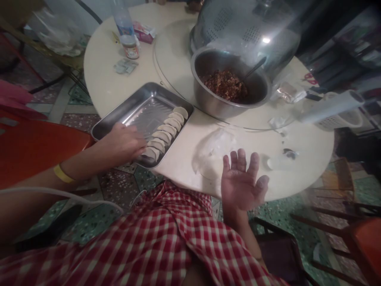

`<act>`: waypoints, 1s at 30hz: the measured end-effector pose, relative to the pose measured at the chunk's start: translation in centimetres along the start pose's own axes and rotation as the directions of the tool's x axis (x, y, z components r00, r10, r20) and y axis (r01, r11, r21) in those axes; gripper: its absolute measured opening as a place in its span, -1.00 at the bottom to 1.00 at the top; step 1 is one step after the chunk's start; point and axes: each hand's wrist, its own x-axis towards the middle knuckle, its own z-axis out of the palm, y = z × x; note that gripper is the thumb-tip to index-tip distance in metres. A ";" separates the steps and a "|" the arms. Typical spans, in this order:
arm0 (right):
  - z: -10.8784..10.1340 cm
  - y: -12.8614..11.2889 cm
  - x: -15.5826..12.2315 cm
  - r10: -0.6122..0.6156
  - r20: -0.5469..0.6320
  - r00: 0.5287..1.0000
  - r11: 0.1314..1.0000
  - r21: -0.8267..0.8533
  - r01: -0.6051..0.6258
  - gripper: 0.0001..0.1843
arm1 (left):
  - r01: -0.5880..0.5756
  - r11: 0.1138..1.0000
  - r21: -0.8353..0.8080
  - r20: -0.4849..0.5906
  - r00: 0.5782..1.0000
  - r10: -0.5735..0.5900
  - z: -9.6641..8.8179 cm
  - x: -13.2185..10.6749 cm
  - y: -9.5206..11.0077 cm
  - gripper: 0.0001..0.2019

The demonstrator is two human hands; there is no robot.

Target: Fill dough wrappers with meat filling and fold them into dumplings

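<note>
We curl left hand at near end of pale crescent-shaped dumplings in rectangular steel tray; whether pinching, cannot tell. Right hand spread, palm up. Dumplings line tray's side, likely saving space.

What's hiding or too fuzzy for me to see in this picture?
All in the head view:
Left hand: fingertips mostly hidden by the hand itself; I can't tell whether it grips the nearest dumpling.
Dark handle: lower end lost in the brown mix.
Bottle: top cut off by the upper edge.
Jar: label too small and blurred.
</note>
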 end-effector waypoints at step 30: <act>-7.9 0.0 1.1 -0.285 0.388 0.876 0.409 -0.777 0.478 -0.75 | -0.278 0.914 -0.294 -0.402 0.904 0.145 1.4 11.8 17.2 -0.75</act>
